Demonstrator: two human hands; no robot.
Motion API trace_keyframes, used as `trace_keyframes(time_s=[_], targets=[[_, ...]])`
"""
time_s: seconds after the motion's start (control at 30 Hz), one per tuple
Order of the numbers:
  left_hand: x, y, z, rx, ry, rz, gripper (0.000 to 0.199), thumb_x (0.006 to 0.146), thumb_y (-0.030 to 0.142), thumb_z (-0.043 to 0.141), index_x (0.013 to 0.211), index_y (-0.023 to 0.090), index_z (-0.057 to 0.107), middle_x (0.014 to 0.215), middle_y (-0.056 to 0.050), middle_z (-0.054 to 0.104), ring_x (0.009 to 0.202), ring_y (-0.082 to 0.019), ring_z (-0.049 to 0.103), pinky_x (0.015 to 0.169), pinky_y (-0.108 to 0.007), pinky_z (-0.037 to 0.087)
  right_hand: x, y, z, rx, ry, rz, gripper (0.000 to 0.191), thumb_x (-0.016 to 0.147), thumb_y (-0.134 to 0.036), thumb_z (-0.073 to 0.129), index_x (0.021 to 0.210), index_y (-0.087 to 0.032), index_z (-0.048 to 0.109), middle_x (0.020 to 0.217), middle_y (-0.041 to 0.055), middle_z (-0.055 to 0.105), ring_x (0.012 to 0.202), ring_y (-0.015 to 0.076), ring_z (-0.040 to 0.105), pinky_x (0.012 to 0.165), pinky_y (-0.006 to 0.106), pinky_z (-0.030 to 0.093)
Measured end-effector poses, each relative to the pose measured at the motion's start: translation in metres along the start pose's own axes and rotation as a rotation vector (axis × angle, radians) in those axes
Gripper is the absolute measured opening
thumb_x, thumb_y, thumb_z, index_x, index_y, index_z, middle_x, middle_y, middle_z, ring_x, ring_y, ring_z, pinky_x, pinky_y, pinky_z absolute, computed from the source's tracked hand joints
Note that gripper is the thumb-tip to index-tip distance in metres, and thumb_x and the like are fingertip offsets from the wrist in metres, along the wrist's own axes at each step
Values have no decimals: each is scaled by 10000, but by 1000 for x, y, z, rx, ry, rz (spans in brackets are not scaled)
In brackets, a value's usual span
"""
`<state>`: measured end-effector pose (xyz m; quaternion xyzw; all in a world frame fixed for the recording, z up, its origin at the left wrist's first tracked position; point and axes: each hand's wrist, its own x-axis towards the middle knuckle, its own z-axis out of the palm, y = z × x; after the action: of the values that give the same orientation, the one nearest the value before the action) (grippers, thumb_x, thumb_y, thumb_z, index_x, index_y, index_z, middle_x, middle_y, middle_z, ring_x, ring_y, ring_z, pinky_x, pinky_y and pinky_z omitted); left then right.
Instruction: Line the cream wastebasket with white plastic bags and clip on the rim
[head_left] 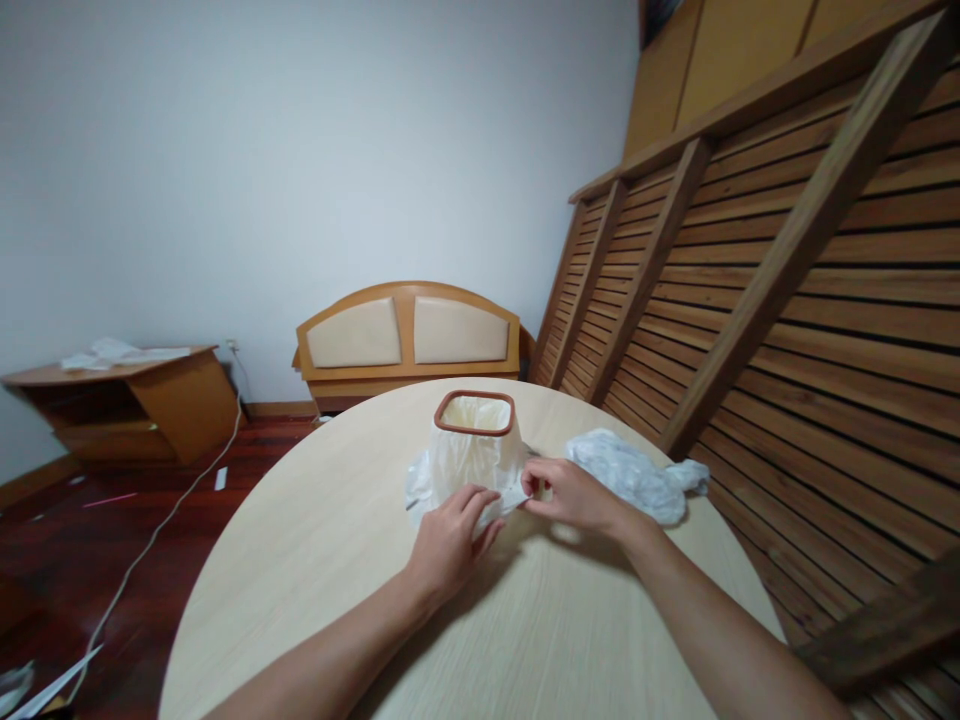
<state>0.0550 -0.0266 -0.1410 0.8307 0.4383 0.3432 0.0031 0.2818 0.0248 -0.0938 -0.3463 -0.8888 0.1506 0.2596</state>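
Head view: at the wastebasket's (475, 432) near side, your left hand (450, 535) grasps the plastic liner (476, 465); your right hand (566, 493) pinches its edge. A plastic bag (626, 474) lies to its right.

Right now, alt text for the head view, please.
Two bare hands work at a round table: the right hand pinches the lower edge of a white plastic bag draped over a small brown-rimmed bin, the left hand touching it nearby. A crumpled bag bundle lies right; a headboard stands behind.

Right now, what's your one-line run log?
left hand: touching white liner | right hand: pinching liner | brown rim: facing up | plastic bag: on table
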Motion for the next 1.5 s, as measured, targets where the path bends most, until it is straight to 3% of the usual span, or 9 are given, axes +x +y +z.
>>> trace_keyframes(time_s=[0.17,0.33,0.5,0.7,0.8,1.0,1.23,1.37,1.5], targets=[[1,0,2,-69,-25,-122,185,963,286,484,884,203,629,819,-29,685,755,-168,638,688,-262,457,0,-1,2,13,-51,-8,141,741,-92,609,831,-191,654,807,16,691,716,154,602,674,254,425],[-1,5,-4,-190,-29,-297,221,944,323,475,823,193,606,760,-12,658,689,-155,591,655,-260,418,-2,7,0,-21,-60,43,257,765,-80,575,971,-190,683,834,29,700,729,157,620,686,254,437],[-1,5,-4,-249,-25,-357,271,945,360,447,818,188,612,755,-15,668,676,-157,589,633,-262,396,-4,13,-3,-36,-41,97,232,765,-140,642,986,-199,680,791,7,673,685,148,599,641,243,424],[-2,4,-7,-237,-43,-289,262,938,333,451,796,187,616,746,-18,672,683,-156,597,642,-258,406,-4,10,-5,-46,-29,57,140,889,-223,593,941,-211,722,895,39,705,755,158,613,700,259,432],[-2,4,-9,-195,-53,-238,238,929,312,462,794,193,618,749,-18,673,691,-157,604,665,-261,423,-6,9,-9,-93,-45,65,141,875,-187,581,892,-204,720,874,37,702,748,160,613,687,258,423],[-3,1,-8,-148,-50,-297,223,933,309,462,814,203,618,766,-16,689,709,-169,629,667,-272,436,-9,10,-14,-192,-74,63,150,783,-107,583,821,-203,691,850,31,681,744,167,604,678,265,408],[-6,-2,-7,-154,-67,-205,151,921,245,493,885,210,635,819,-17,697,766,-169,642,715,-271,466,-5,9,-3,-162,-75,-2,187,771,-225,690,955,-199,672,978,50,661,884,200,609,775,287,446],[-7,-1,-9,-122,-127,-101,105,876,186,536,902,207,636,874,-35,698,826,-183,649,749,-281,483,-5,10,1,-188,-91,18,45,835,-202,624,852,-200,665,904,42,675,855,193,614,762,286,429],[-10,2,-11,-90,-224,-86,168,851,271,620,1004,204,634,984,-64,701,898,-221,657,771,-316,503,-5,10,3,-202,-92,80,41,831,-194,614,836,-195,655,830,39,689,752,181,607,681,275,401]])
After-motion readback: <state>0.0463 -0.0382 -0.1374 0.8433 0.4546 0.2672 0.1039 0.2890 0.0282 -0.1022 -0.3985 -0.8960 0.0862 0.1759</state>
